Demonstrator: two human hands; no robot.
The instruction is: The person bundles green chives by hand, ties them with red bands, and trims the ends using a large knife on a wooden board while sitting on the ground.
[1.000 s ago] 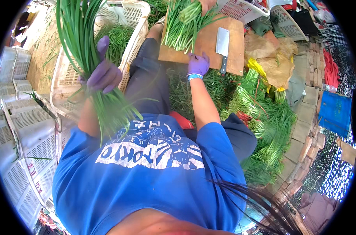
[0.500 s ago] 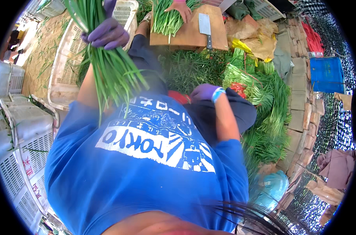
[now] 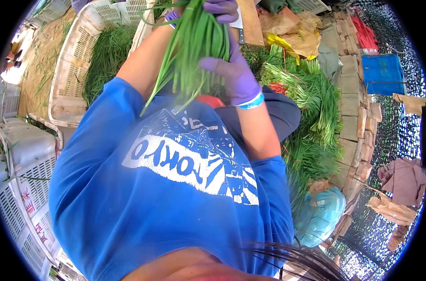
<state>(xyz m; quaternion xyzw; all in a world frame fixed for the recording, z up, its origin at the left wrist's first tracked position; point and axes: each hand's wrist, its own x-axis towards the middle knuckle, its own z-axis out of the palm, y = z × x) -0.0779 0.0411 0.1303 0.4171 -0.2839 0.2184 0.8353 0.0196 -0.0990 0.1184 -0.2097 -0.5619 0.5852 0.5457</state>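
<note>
A bundle of garlic chives [image 3: 194, 51] hangs in front of my chest near the upper edge, its long flat green leaves pointing down toward me. My left hand [image 3: 221, 9], in a purple glove, is closed round the upper part of the bundle; the leaves partly cover it. Against the bundle's right side is my right hand [image 3: 238, 79], also purple-gloved, with a blue-and-white band at the wrist. Its thumb is spread away from the fingers across the front of the leaves. The ends of its fingers are partly hidden and slightly blurred.
A white perforated crate [image 3: 65, 79] at the upper left holds loose greens [image 3: 107, 61]. Bundled chives [image 3: 316, 112] lie along the right beside bricks [image 3: 351, 98]. A wooden board [image 3: 251, 25] with a cleaver [image 3: 241, 35] is at the top. White crates [image 3: 37, 173] are stacked at left.
My left hand has carried the chives from the upper left toward the middle. My right hand has risen from my knee to the bundle. The crate's greens are now more visible.
</note>
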